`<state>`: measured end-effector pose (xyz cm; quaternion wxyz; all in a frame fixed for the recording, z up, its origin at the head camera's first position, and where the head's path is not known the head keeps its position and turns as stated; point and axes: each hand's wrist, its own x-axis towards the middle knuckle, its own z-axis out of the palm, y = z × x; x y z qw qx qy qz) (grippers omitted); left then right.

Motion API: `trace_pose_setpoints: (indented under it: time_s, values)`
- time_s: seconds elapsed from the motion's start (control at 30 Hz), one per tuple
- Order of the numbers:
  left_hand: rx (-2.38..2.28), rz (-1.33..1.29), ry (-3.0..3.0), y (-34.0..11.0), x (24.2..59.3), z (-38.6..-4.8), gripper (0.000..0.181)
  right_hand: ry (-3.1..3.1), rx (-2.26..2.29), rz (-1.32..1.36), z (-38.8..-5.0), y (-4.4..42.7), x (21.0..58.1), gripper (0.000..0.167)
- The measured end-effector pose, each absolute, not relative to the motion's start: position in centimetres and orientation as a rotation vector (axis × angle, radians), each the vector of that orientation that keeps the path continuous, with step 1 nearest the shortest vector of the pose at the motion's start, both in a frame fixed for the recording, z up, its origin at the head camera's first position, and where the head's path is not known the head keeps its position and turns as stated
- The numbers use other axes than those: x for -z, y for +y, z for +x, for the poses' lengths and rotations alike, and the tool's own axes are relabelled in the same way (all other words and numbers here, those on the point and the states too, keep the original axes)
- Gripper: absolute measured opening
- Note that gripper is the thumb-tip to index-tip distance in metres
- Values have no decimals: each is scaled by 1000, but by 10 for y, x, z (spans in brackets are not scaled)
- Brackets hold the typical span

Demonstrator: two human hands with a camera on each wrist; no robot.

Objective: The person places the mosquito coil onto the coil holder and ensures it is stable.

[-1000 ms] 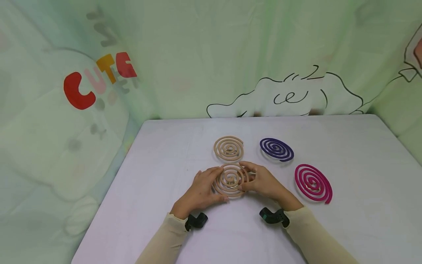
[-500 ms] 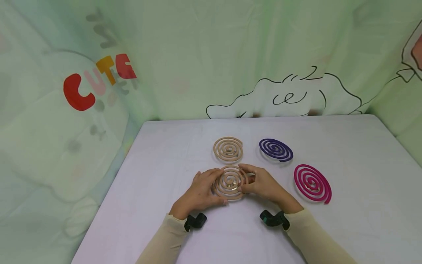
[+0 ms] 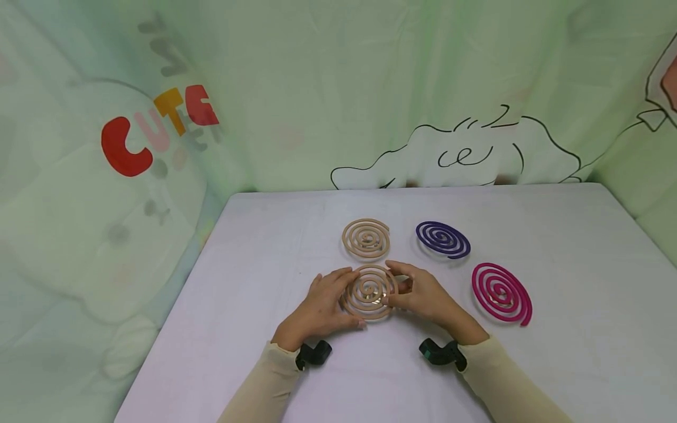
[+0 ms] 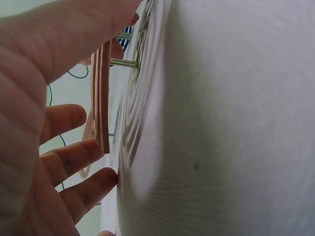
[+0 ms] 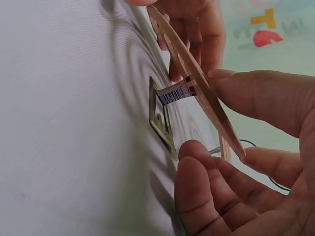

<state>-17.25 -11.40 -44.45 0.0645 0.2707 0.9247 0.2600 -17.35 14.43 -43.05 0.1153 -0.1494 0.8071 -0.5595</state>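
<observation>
A tan mosquito coil (image 3: pixel 368 286) is propped just above the table, between both hands. Under it a thin metal stand (image 5: pixel 160 134) with a bent foot shows in the right wrist view. My left hand (image 3: pixel 324 306) holds the coil's left side, fingers along its edge and thumb near the front. At the right edge, my right hand (image 3: pixel 425 295) pinches the coil between thumb and finger. The coil tilts in the right wrist view. Just behind it stands a second tan coil (image 3: pixel 366 238).
A dark purple coil (image 3: pixel 443 238) stands at the back right, tilted. Nearer on the right is a pink coil (image 3: pixel 501 292). All are on a white-covered table (image 3: pixel 254 264), with a printed green curtain (image 3: pixel 317 88) behind its far edge.
The held coil has shifted very slightly toward the person. Both hands keep nearly the same place on it, and the other coils have not moved.
</observation>
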Motion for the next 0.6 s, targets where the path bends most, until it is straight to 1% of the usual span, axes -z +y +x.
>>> trace_pose_setpoints:
  time_s: [0.23,0.6]
  values:
    - [-789,807,2789,-114,444,-173,95,2464,1576,-474,-171,146,430,81]
    - [-831,809,2791,-115,445,-172,95,2564,1538,-503,-166,150,428,70]
